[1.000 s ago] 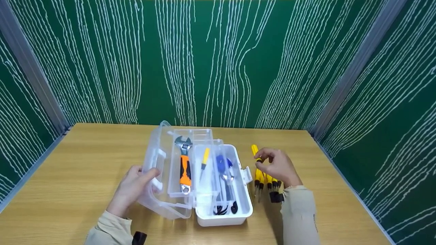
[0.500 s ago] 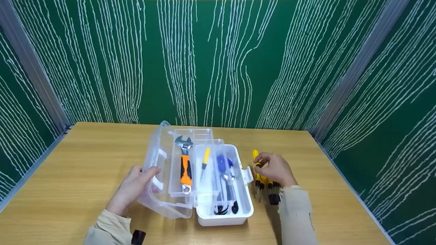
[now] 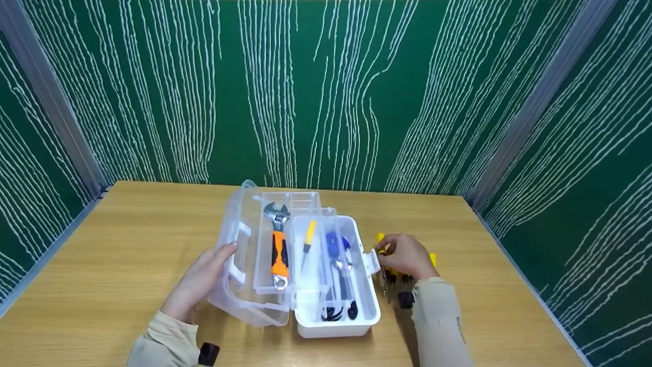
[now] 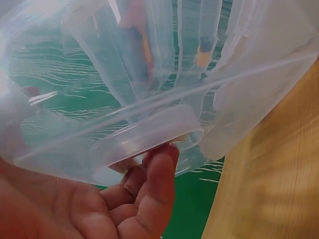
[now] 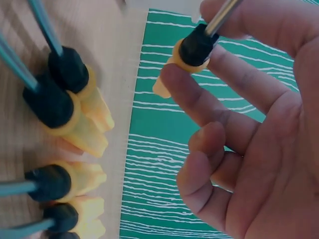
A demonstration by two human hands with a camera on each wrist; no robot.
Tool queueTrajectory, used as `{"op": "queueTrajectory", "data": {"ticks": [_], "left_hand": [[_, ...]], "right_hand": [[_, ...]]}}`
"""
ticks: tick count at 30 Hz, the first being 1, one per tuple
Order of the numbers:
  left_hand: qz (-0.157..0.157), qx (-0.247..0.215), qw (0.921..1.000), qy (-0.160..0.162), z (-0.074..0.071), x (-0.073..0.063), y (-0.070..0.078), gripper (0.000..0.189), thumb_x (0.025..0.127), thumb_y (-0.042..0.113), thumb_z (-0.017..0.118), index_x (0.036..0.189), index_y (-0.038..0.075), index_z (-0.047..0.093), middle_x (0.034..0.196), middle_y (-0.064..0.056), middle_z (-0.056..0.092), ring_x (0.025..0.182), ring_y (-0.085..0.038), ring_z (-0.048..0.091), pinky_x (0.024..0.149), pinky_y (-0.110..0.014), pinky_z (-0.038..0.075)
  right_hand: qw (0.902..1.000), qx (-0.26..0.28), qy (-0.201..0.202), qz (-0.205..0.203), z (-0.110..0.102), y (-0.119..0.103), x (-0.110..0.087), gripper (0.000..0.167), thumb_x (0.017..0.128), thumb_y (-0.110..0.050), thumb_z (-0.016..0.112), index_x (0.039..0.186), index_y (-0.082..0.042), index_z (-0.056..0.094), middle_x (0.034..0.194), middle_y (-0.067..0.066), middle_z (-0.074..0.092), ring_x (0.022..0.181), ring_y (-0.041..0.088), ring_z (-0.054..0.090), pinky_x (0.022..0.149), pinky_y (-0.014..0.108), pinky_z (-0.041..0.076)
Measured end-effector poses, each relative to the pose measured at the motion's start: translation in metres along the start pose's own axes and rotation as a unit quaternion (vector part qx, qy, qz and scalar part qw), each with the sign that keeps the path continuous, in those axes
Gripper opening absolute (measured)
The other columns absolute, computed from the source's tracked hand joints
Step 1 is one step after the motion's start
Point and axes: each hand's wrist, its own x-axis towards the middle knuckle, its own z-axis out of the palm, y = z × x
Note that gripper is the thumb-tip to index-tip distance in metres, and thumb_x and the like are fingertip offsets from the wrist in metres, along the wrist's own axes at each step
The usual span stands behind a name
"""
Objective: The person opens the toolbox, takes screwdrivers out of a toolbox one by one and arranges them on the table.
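My left hand [image 3: 196, 280] grips the raised clear lid [image 3: 254, 313] of a toolbox at its handle; the left wrist view shows fingers curled at the handle [image 4: 149, 134]. My right hand [image 3: 407, 255], right of the white toolbox base [image 3: 336, 330], pinches a yellow-and-black screwdriver [image 5: 193, 50] between thumb and fingers. Beneath that hand lie several more screwdrivers [image 5: 52, 181], partly hidden in the head view. An adjustable wrench [image 3: 279, 255] with an orange-and-black handle lies in a clear tray. Another small yellow-handled screwdriver [image 3: 309, 233] is in the tray beside it.
A blue item [image 3: 336, 243] and black pieces [image 3: 332, 314] are inside the base. Its white latch [image 3: 372, 261] sticks out toward my right hand. Green walls [image 3: 326, 102] with white lines stand behind and beside the wooden table [image 3: 163, 219].
My right hand has moved nearer to me and slightly left, the pinched screwdriver moving with it. My left hand stays at the lid.
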Motion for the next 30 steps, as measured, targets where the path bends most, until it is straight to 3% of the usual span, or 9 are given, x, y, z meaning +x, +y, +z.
{"op": "queueTrajectory", "data": {"ticks": [7,16,25,30], "left_hand": [[0.008,0.006,0.9999,-0.003,0.000,0.001,-0.001,0.064,0.097,0.052,0.042,0.133,-0.001,0.045,0.118,-0.017,0.052,0.108,-0.029,0.051,0.087,-0.040,0.044],[0.000,-0.005,1.0000,-0.007,-0.002,-0.001,0.000,0.062,0.096,0.053,0.043,0.131,0.002,0.045,0.114,-0.014,0.053,0.103,-0.026,0.052,0.082,-0.033,0.043],[-0.010,-0.013,0.9999,-0.003,-0.001,-0.001,0.002,0.062,0.095,0.055,0.044,0.133,0.005,0.045,0.115,-0.013,0.053,0.106,-0.027,0.052,0.086,-0.035,0.043],[-0.009,-0.017,0.9997,-0.014,-0.001,-0.002,0.002,0.066,0.094,0.054,0.047,0.140,0.008,0.035,0.123,-0.016,0.049,0.111,-0.030,0.050,0.087,-0.037,0.045]], "right_hand": [[0.9993,0.011,-0.020,0.028,0.004,0.001,0.003,0.019,0.078,-0.026,0.079,0.095,-0.023,0.073,0.088,0.005,0.064,0.073,0.022,0.057,0.059,0.027,0.047],[0.9982,0.014,-0.045,0.036,0.011,0.002,0.008,0.022,0.077,-0.021,0.079,0.098,-0.019,0.072,0.088,0.007,0.066,0.072,0.022,0.057,0.060,0.027,0.050],[0.9988,-0.005,-0.046,0.018,0.017,0.010,0.012,0.025,0.077,-0.013,0.075,0.102,-0.014,0.072,0.085,0.006,0.065,0.068,0.021,0.056,0.057,0.027,0.047],[0.9992,-0.015,-0.035,-0.010,0.021,0.014,0.013,0.021,0.076,-0.014,0.075,0.097,-0.013,0.073,0.080,0.005,0.065,0.065,0.018,0.054,0.055,0.027,0.044]]}}
